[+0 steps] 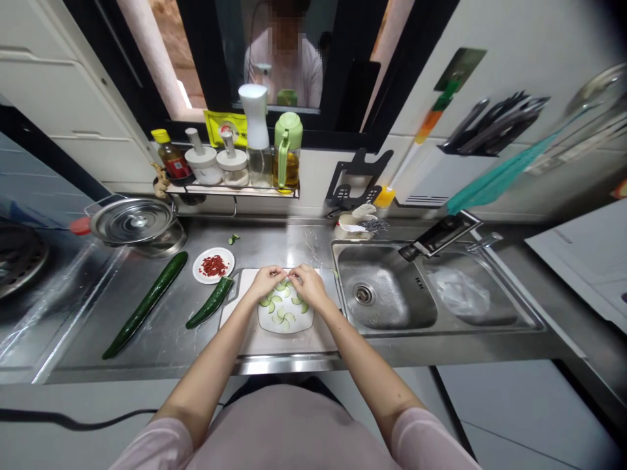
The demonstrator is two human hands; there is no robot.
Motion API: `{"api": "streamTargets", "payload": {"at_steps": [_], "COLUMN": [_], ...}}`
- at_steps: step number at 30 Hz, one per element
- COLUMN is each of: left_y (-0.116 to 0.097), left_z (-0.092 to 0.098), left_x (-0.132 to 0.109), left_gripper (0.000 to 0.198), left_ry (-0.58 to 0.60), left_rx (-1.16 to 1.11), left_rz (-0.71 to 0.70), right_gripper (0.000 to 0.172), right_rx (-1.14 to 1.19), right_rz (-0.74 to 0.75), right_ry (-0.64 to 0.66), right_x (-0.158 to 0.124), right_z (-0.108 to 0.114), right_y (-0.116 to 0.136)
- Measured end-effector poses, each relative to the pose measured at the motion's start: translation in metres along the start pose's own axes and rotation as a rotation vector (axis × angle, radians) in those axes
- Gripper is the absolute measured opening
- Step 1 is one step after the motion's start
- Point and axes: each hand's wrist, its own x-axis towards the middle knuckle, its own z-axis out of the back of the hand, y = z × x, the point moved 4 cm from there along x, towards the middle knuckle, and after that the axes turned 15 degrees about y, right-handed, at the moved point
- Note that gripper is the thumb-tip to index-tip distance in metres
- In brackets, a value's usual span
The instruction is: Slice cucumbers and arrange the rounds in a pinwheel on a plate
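Note:
A white square plate rests on a white cutting board on the steel counter. Several thin cucumber slices lie arranged on it. My left hand and my right hand meet over the plate's far edge, fingertips pinched together on a cucumber slice between them. Left of the board lies half a cucumber, and further left a whole long cucumber.
A small white dish of red bits sits behind the board. A lidded steel pot stands at the left, a condiment rack at the back. The sink with faucet lies to the right.

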Motion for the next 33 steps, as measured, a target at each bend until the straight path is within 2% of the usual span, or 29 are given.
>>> {"api": "streamTargets", "payload": {"at_steps": [8, 18, 21, 25, 28, 33], "left_y": [0.012, 0.022, 0.02, 0.017, 0.017, 0.017], "left_z": [0.0, -0.003, 0.0, 0.004, 0.0, -0.009], "left_x": [0.001, 0.007, 0.004, -0.002, -0.005, -0.002], "left_gripper": [0.026, 0.02, 0.019, 0.014, 0.012, 0.013], "left_ry": [0.01, 0.047, -0.01, -0.088, -0.046, 0.001], "left_rx": [0.116, 0.21, 0.313, 0.558, 0.702, 0.807], "left_rz": [0.016, 0.058, 0.101, 0.209, 0.277, 0.326], "right_gripper": [0.011, 0.009, 0.011, 0.014, 0.017, 0.023], "right_rx": [0.187, 0.204, 0.157, 0.008, -0.111, -0.226], "right_rz": [-0.005, -0.019, -0.052, -0.134, -0.183, -0.182], "right_ry": [0.004, 0.037, 0.07, 0.164, 0.242, 0.287], "right_x": [0.005, 0.012, 0.014, 0.015, 0.016, 0.019], "right_z": [-0.013, -0.026, -0.032, -0.044, -0.051, -0.055], "right_y": [-0.014, -0.026, -0.027, -0.028, -0.028, -0.027]}}
